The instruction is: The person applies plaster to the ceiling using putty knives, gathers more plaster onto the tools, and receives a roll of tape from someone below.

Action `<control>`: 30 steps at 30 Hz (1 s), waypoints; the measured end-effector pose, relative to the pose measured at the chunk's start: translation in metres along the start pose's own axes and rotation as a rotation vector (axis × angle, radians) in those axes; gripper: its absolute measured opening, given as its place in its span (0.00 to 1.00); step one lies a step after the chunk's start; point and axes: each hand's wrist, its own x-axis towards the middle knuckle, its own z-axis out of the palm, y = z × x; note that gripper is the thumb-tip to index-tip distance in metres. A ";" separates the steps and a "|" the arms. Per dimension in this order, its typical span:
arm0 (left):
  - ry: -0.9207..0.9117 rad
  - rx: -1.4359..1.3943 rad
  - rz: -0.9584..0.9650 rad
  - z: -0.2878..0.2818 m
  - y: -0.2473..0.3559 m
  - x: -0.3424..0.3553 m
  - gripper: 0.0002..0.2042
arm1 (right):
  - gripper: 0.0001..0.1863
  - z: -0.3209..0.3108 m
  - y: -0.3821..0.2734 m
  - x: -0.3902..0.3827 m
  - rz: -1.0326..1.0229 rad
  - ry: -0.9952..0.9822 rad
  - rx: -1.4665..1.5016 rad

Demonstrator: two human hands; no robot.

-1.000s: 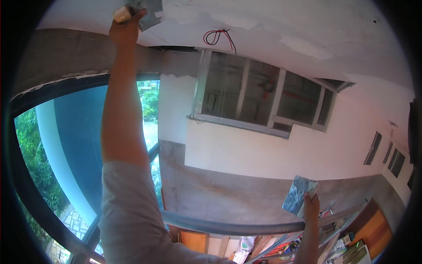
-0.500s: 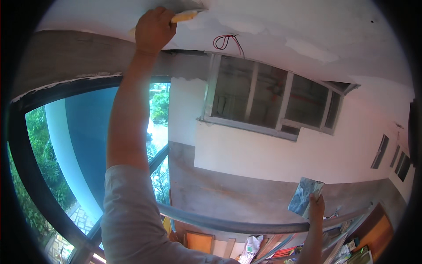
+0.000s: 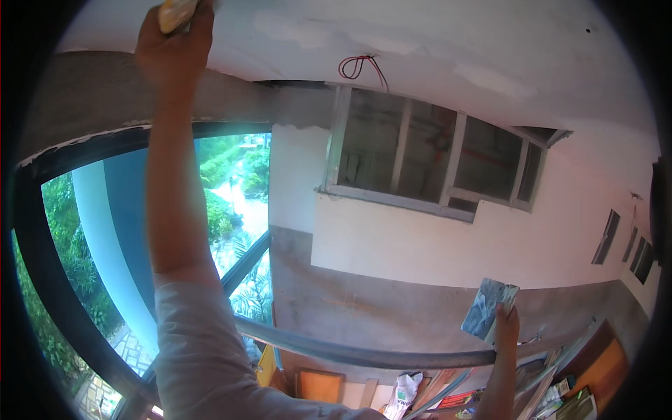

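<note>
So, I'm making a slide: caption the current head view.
Left hand raised toward the patchy ceiling, gripping a yellowish handle; right hand holding a smeared plate lower.

So you've got a big dark-framed window point(image 3: 126, 217) filling the left of the frame, bright bluish daylight and greenery point(image 3: 80, 259) outside. Your far wall point(image 3: 406, 245) is white on top, bare grey below, with a pale-framed window point(image 3: 425, 150) up high mid-frame. Lower right, there's an orange-brown panel point(image 3: 603, 371).

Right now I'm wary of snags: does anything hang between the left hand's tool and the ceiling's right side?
Yes: a red-and-black wire loop hangs from the ceiling, right of the left hand and tool.
</note>
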 end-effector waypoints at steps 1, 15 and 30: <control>-0.077 0.011 -0.137 -0.001 -0.010 -0.014 0.17 | 0.24 -0.002 0.001 -0.001 -0.017 0.014 -0.010; -0.183 -0.038 -0.005 0.142 -0.053 -0.217 0.27 | 0.25 0.004 0.013 0.005 0.040 0.023 0.001; -0.331 0.141 -0.283 0.203 -0.046 -0.269 0.35 | 0.26 0.000 0.022 0.007 0.038 0.001 -0.004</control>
